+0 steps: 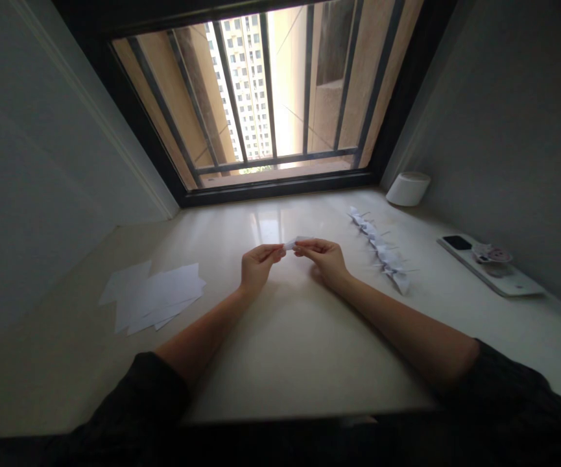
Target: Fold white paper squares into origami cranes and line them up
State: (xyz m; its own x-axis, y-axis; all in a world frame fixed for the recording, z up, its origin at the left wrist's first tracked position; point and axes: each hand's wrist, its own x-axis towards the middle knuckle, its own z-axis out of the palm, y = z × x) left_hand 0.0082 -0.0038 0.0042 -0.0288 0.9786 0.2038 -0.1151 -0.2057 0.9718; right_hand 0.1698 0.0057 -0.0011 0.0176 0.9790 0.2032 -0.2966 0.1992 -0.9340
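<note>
Between my two hands, a small piece of folded white paper (290, 245) is held up over the pale sill. The fingertips of my left hand (262, 263) pinch its left end. My right hand (323, 256) pinches the other end, its fingers covering part of the paper. The exact shape of the fold is too small to make out. To the right lies a row of several folded paper cranes (380, 246) with thin pointed ends. A loose stack of white paper sheets (163, 292) lies to the left of my left hand.
A white phone (513, 282) with a round grip on its back lies at the right. Near the window corner stands a white cylindrical object (408, 188). The barred window (280, 155) closes off the back, and the sill's front edge runs close to my body.
</note>
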